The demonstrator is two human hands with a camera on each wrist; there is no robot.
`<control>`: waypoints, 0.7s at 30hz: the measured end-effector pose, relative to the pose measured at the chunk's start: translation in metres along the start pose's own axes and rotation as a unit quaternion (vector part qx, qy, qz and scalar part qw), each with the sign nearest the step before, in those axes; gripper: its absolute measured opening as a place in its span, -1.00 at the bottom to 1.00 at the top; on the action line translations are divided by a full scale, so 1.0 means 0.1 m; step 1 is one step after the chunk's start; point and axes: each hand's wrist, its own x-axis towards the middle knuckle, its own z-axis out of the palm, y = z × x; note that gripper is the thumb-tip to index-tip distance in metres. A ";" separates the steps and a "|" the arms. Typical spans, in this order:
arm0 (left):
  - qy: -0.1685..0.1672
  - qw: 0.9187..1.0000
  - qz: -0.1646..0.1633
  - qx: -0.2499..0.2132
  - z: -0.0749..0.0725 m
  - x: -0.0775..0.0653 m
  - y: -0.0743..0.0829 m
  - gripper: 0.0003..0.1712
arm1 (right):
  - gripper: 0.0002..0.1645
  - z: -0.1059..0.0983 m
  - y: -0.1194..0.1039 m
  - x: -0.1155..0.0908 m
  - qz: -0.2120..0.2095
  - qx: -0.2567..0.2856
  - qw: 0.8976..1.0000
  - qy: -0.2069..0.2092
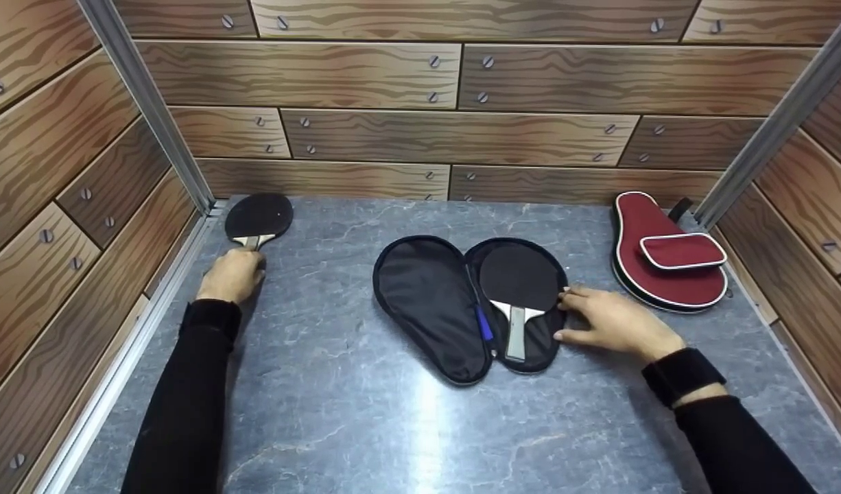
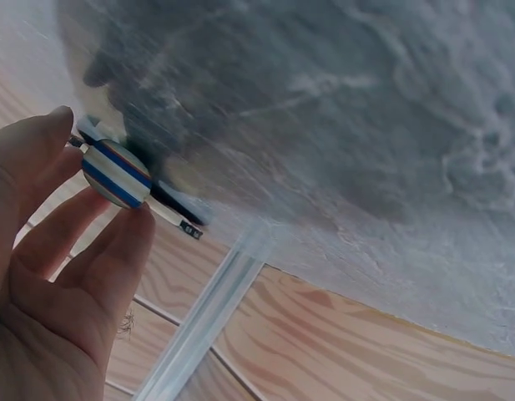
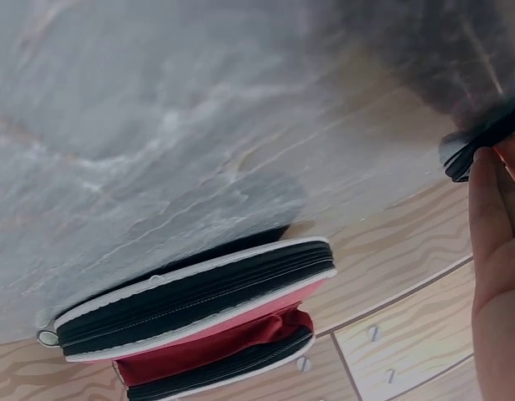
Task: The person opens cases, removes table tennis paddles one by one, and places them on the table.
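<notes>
At the table's far left, my left hand (image 1: 232, 274) grips the handle of a black table tennis paddle (image 1: 258, 216). In the left wrist view the thumb and fingers (image 2: 133, 238) close around the striped handle end (image 2: 115, 173). A black paddle case (image 1: 427, 309) lies unfolded in the middle, a second table tennis paddle (image 1: 520, 278) resting in its right half, grey handle towards me. My right hand (image 1: 616, 321) has its fingertips at that half's right rim, thumb apart lower down. The right wrist view catches one straight finger (image 3: 487, 200) against the case edge (image 3: 461, 159).
A red paddle case (image 1: 667, 254) with white piping and a front pocket lies at the right back, just beyond my right hand. Wood-patterned walls (image 1: 365, 75) enclose the grey marbled table (image 1: 324, 412) at the back and both sides. Metal posts (image 1: 149, 103) stand at the corners.
</notes>
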 end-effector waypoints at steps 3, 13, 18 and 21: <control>0.000 1.000 0.000 0.002 0.00 0.00 0.01 -0.87 | -0.22 0.01 -0.05 -0.02 -0.004 -0.004 1.000 -0.001; 0.036 0.998 0.053 -0.013 -0.07 0.11 0.31 -0.73 | -0.22 0.04 -0.20 -0.04 -0.018 -0.013 1.000 0.003; 0.050 0.995 0.085 -0.030 -0.15 0.18 0.64 -0.53 | -0.23 0.07 -0.26 -0.03 -0.027 -0.010 1.000 0.003; 0.056 0.992 0.111 -0.028 -0.19 0.19 0.85 -0.51 | -0.24 0.08 -0.29 -0.03 -0.026 -0.011 1.000 0.002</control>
